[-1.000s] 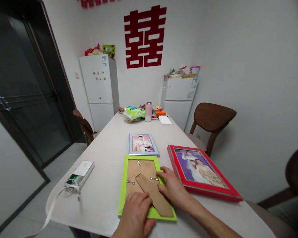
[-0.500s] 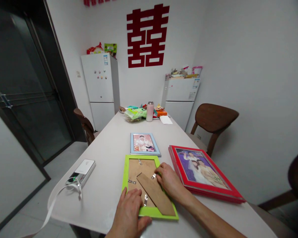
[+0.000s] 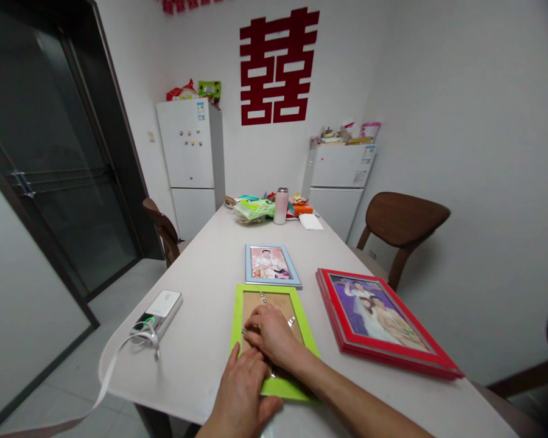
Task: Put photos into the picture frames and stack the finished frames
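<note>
A green photo frame [image 3: 307,317] lies face down on the table, its brown backing board [image 3: 281,301] upward. My left hand [image 3: 241,389] rests on the frame's lower left corner, fingers stretched out and thumb apart by the bottom edge. My right hand [image 3: 270,333] reaches across the board with fingers curled together at the small metal clip [image 3: 243,331] on the left side, which they partly cover. Other metal clips show at the top [image 3: 263,297] and right [image 3: 291,321]. My right hand and forearm hide the frame's stand. Just beyond lies a blue photo frame [image 3: 296,280], picture side up.
Red photo frames [image 3: 438,359] are stacked to the right. A power bank [image 3: 164,304] with a white cable [image 3: 107,380] sits at the left. A pink bottle [image 3: 281,207] and snack bags [image 3: 256,210] stand at the far end. Wooden chairs [image 3: 404,219] flank the table.
My right hand has moved left across the backing board, from the right clip to the left one. My left hand stays at the corner. The view has shifted slightly.
</note>
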Tool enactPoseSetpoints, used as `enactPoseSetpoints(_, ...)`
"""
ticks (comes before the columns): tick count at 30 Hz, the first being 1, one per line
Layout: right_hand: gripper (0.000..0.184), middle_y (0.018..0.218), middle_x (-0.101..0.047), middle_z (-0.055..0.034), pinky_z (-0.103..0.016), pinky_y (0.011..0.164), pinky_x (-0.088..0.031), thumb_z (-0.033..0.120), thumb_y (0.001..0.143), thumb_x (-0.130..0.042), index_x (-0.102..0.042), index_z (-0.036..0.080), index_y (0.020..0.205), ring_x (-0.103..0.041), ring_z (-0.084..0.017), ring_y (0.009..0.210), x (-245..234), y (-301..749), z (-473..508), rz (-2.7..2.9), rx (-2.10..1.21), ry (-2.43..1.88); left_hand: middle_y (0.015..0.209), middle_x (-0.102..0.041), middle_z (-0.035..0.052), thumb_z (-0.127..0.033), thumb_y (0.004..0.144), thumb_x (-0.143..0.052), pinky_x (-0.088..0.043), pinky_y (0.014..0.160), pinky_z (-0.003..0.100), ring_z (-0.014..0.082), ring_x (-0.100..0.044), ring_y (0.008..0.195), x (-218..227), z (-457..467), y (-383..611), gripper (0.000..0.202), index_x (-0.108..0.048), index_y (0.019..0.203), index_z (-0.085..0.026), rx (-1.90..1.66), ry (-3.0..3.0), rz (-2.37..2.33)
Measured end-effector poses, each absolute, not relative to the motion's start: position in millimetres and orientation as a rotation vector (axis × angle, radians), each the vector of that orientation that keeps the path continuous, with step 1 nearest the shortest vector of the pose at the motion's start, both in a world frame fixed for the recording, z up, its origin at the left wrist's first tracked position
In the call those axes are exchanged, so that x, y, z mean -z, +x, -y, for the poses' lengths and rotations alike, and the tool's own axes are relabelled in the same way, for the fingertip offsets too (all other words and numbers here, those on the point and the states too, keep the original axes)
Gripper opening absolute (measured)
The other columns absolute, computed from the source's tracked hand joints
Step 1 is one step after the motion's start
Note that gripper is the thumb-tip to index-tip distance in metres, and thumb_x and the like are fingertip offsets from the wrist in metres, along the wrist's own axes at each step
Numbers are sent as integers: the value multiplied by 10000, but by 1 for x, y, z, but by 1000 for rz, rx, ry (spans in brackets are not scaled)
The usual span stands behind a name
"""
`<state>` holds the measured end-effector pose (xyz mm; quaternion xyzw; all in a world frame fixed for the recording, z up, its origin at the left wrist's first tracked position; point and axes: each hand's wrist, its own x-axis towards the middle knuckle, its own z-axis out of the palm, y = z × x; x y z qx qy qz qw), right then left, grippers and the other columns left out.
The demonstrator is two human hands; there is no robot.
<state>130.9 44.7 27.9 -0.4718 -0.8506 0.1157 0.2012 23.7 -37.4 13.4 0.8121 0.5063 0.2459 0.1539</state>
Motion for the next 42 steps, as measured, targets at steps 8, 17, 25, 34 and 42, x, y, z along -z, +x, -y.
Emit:
enactPoseSetpoints(8,130,737,-594,-36,-226,687,-341,205,709,-509,-634,170,708,-502,-141,738,-18,125,-54,2318,-240,-1426,1084,-583,89,-230,543,-696,-251,974,490,243,-485,1051,-9,37,24,318,-571,829,-170,-691,2342,-1501)
enactPoseSetpoints(17,248,876,-534,-90,-294,715,-303,244,790,-383,-602,155,865,-439,-196,831,-12,152,-87,2187,-111,-1664,1129,-553,109,-257,570,-687,-255,972,503,258,-469,1072,-9,38,22,369,-568,904,-156,-628,2356,-1487)
enactPoseSetpoints(25,269,909,-502,-62,-306,698,-290,284,788,-390,-586,283,973,-402,-208,874,-12,147,-93,2217,-136,-1712,1155,-531,115,-216,578,-667,-220,987,498,256,-440,1098,-14,36,25,324,-566,877,-142,-520,2347,-1505)
enactPoseSetpoints(34,357,1047,-498,-58,-291,826,-308,200,722,-461,-534,233,1070,-420,-174,959,-33,168,-55,2330,-290,-1436,1205,-472,142,-212,555,-666,-176,978,534,273,-371,1151,-19,37,9,331,-531,851,-152,-537,2313,-1557)
enactPoseSetpoints(42,172,1114,-461,-31,-364,895,-265,220,632,-590,-665,282,774,-369,-211,1058,-39,189,-12,2511,-653,-1123,1217,-451,169,-201,568,-650,-215,983,492,267,-357,1162,-9,35,4,383,-521,919,-122,-614,2280,-1503)
